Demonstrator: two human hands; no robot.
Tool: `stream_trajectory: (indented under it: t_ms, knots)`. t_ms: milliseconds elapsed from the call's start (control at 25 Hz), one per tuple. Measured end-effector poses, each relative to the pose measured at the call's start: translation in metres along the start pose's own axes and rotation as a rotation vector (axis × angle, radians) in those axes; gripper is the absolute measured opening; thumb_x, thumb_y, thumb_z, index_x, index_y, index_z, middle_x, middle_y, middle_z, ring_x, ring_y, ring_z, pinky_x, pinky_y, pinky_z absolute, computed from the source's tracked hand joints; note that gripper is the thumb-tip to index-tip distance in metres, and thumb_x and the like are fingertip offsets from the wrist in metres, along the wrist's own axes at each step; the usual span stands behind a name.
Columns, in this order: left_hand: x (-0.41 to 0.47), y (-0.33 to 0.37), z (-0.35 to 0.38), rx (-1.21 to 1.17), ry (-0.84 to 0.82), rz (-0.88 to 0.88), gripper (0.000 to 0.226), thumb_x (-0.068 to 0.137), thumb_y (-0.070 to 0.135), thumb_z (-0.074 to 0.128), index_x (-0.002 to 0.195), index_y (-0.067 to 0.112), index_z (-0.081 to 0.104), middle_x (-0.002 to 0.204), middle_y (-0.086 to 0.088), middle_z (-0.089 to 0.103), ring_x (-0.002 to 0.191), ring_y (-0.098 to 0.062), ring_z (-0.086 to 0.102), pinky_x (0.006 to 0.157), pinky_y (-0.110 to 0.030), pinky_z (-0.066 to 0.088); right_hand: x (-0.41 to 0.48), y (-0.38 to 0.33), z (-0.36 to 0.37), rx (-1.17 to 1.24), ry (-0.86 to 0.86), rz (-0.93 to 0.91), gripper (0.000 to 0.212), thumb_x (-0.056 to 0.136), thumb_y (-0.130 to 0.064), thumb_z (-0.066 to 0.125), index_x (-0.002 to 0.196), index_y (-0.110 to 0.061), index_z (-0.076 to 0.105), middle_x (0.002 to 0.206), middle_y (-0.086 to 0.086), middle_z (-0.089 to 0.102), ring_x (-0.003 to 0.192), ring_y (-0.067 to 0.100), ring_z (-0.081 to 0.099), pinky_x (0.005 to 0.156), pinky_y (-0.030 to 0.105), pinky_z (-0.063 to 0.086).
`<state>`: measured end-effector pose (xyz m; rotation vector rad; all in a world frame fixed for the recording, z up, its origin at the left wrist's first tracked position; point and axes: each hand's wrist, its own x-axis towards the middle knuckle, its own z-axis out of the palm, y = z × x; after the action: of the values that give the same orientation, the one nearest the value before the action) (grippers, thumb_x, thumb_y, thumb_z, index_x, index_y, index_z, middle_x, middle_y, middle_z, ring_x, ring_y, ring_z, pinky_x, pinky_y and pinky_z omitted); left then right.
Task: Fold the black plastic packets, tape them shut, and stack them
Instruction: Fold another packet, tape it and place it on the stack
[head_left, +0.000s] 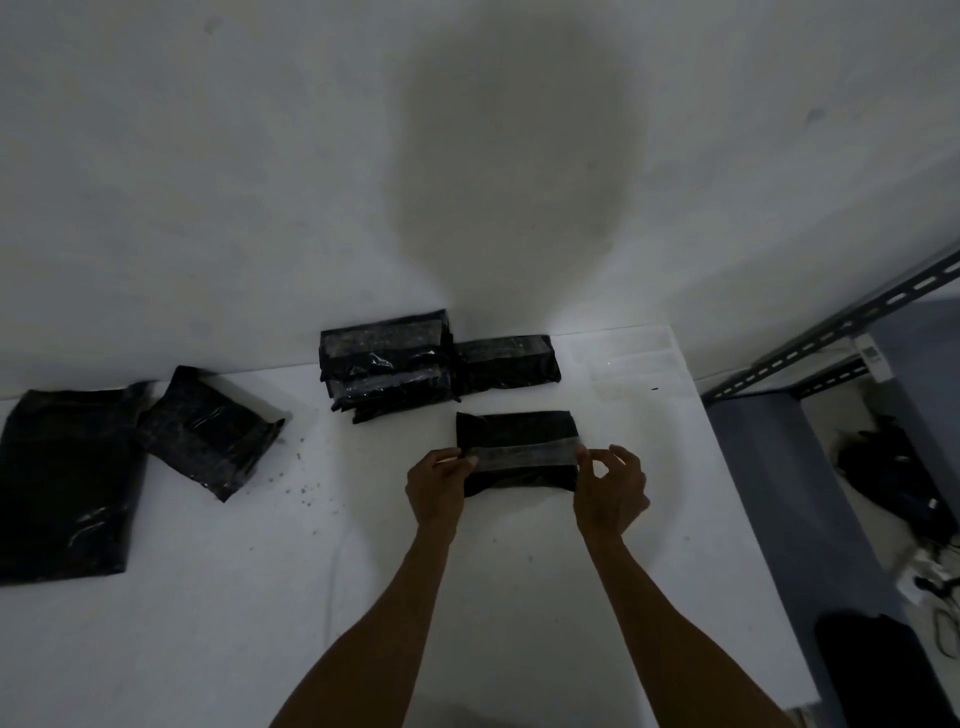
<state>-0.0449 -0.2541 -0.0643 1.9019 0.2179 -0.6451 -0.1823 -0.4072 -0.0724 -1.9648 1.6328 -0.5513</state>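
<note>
Where the white desk (208, 597) starts at the left, a flat black bag (62, 483) lies with a tilted packet (208, 431) against its upper right corner. Farther right, by the wall, sits a stack of taped packets (387, 364), a lone taped packet (506, 361) just beside it. Nearer the person, the left grip (436, 486) pinches one end of a clear tape strip (524, 457) stretched across a folded packet (517, 431) on the desk; the right grip (610, 493) pinches the other end.

Dim room, white table (519, 597), grey wall (260, 182), metal shelving (841, 332)
</note>
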Motion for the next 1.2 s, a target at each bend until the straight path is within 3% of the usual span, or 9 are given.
stream_trajectory:
  t_ms: [320, 680, 760, 840, 920, 1120, 1200]
  knots:
    - [0.006, -0.016, 0.009, 0.061, 0.006, 0.075, 0.019, 0.076, 0.024, 0.083, 0.093, 0.018, 0.075, 0.083, 0.004, 0.073, 0.082, -0.009, 0.068, 0.078, -0.031, 0.057, 0.002, 0.017, 0.01, -0.115, -0.019, -0.077, 0.008, 0.084, -0.022, 0.077, 0.091, -0.018, 0.076, 0.119, 0.005, 0.067, 0.096, 0.031, 0.061, 0.082, 0.043, 0.04]
    - [0.009, -0.033, 0.017, 0.117, 0.071, 0.139, 0.015, 0.079, 0.019, 0.08, 0.092, 0.015, 0.074, 0.079, 0.004, 0.073, 0.077, -0.009, 0.068, 0.07, -0.022, 0.055, 0.001, 0.033, 0.026, -0.189, -0.083, -0.084, 0.009, 0.088, -0.025, 0.07, 0.092, -0.019, 0.077, 0.12, 0.004, 0.067, 0.099, 0.028, 0.06, 0.083, 0.04, 0.038]
    - [0.01, -0.035, 0.018, 0.134, 0.068, 0.165, 0.014, 0.08, 0.017, 0.079, 0.093, 0.014, 0.074, 0.079, 0.004, 0.072, 0.075, -0.007, 0.066, 0.068, -0.015, 0.051, 0.002, 0.037, 0.029, -0.187, -0.095, -0.08, 0.018, 0.09, -0.036, 0.068, 0.095, -0.02, 0.076, 0.121, 0.004, 0.066, 0.101, 0.027, 0.06, 0.085, 0.041, 0.038]
    - [0.009, -0.037, 0.02, 0.159, 0.077, 0.213, 0.013, 0.083, 0.015, 0.076, 0.095, 0.012, 0.074, 0.081, 0.003, 0.072, 0.074, -0.008, 0.065, 0.067, -0.011, 0.048, 0.001, 0.039, 0.031, -0.179, -0.112, -0.063, 0.037, 0.09, -0.048, 0.065, 0.11, -0.018, 0.07, 0.123, 0.005, 0.064, 0.105, 0.027, 0.059, 0.089, 0.043, 0.041]
    - [0.006, -0.038, 0.021, 0.15, 0.087, 0.28, 0.012, 0.085, 0.013, 0.074, 0.097, 0.01, 0.073, 0.083, 0.001, 0.071, 0.074, -0.009, 0.065, 0.069, -0.02, 0.052, 0.002, 0.041, 0.031, -0.147, -0.15, -0.035, 0.052, 0.089, -0.053, 0.063, 0.126, -0.015, 0.062, 0.127, 0.007, 0.061, 0.111, 0.027, 0.058, 0.094, 0.045, 0.043]
    - [0.0, -0.042, 0.018, 0.159, 0.156, 0.397, 0.033, 0.08, 0.016, 0.08, 0.109, 0.01, 0.065, 0.105, -0.003, 0.059, 0.088, -0.012, 0.059, 0.077, -0.022, 0.052, 0.004, 0.045, 0.021, 0.0, -0.118, -0.155, 0.041, 0.092, -0.033, 0.065, 0.129, -0.017, 0.058, 0.126, 0.007, 0.059, 0.112, 0.025, 0.057, 0.096, 0.045, 0.048]
    - [0.0, -0.04, 0.016, 0.253, 0.158, 0.508, 0.032, 0.082, 0.015, 0.078, 0.111, 0.008, 0.065, 0.11, -0.004, 0.057, 0.095, -0.013, 0.056, 0.082, -0.018, 0.05, 0.003, 0.04, 0.018, -0.02, -0.09, -0.312, 0.032, 0.093, -0.021, 0.065, 0.124, -0.014, 0.061, 0.122, 0.007, 0.06, 0.109, 0.023, 0.055, 0.092, 0.042, 0.05]
